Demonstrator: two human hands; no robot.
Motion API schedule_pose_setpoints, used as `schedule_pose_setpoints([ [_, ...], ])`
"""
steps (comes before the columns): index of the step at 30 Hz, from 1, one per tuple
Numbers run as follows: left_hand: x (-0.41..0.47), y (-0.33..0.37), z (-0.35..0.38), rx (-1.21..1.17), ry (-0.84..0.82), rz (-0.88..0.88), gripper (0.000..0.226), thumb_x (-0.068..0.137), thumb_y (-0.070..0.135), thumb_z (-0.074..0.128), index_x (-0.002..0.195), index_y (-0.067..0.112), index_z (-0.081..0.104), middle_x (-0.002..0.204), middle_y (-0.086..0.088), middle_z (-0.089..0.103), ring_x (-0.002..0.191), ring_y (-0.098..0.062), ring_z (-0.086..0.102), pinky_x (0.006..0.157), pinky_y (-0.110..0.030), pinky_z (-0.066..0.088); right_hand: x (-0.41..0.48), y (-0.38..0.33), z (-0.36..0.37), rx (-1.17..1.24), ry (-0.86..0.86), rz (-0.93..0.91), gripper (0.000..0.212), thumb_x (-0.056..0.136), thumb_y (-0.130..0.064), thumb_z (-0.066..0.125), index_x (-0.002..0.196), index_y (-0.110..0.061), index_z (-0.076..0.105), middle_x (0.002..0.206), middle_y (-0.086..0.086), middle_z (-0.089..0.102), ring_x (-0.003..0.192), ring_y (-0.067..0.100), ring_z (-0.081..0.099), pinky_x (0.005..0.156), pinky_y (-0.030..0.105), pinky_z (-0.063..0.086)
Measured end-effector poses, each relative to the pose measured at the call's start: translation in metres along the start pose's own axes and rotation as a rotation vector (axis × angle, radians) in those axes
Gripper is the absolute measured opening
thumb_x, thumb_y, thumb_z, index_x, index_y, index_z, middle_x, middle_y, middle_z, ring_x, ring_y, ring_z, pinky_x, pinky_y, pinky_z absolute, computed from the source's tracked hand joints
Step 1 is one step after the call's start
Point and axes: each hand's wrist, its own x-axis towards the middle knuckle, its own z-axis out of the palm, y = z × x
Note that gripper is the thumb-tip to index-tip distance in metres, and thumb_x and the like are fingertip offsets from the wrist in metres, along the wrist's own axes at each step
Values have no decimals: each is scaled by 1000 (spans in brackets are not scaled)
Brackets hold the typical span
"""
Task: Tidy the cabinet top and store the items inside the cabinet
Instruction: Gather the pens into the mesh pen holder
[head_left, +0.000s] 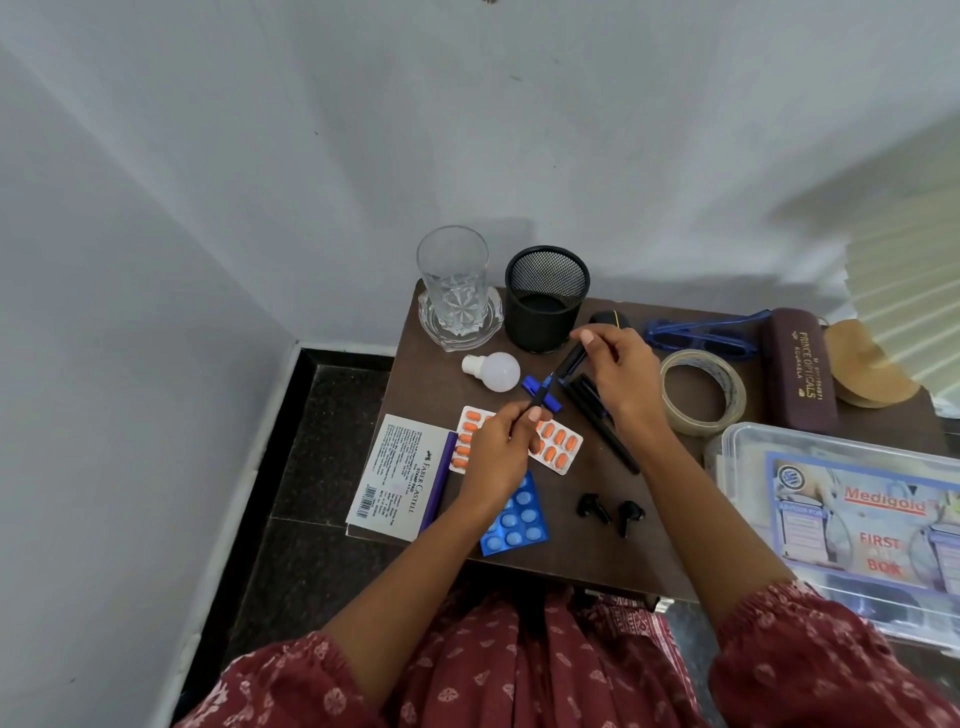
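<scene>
Both hands hold 1 dark pen (558, 375) above the middle of the desk (566, 551), its long axis slanting from front-left to back-right. The left hand (501, 441) pinches the nearer end and the right hand (621, 376) pinches the far end, which points toward the mesh pen holder (545, 304) near the back edge. More pens (615, 447) lie under the right hand, partly covered so their count is unclear, a blue piece (531, 385) behind the held pen is hard to identify, the left hand hides part of the orange blister pack (558, 447), and the first-aid box (857, 519) at the right edge is cut off.
</scene>
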Motion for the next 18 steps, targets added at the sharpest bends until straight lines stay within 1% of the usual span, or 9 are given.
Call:
schedule_pose_setpoints([
  [5,-1,-1,0,-13,-14,-4,31,98,28,40,110,8,60,63,6,50,61,-5,48,63,-15,38,-3,0,1,6,-5,-7,27,96,-22,46,111,-13,65,106,7,57,92,9,48,80,21,36],
  [10,-2,0,-1,-12,-26,5,29,98,27,40,108,9,61,62,6,49,60,-4,47,61,-15,37,-4,-1,1,4,76,-25,27,95,-22,47,112,-13,65,101,1,54,93,7,48,81,19,36],
  [14,-1,2,0,-17,-40,19,27,98,27,40,104,13,62,64,5,50,63,-5,48,63,-14,38,-9,-1,6,12,-57,-24,25,95,-20,47,108,-12,67,95,1,53,90,15,53,82,27,44],
  [16,-1,3,1,-25,-42,13,28,98,28,40,105,12,62,64,5,50,63,-5,48,62,-14,38,-12,-1,10,8,-108,-18,25,95,-19,47,105,-11,68,91,-2,53,90,15,54,82,27,45],
  [18,-1,4,1,-30,-39,6,29,98,28,40,107,11,62,65,5,52,63,-5,49,61,-14,37,-14,-1,13,40,-137,8,24,95,-19,47,105,-11,68,94,-2,56,92,15,56,84,28,47],
])
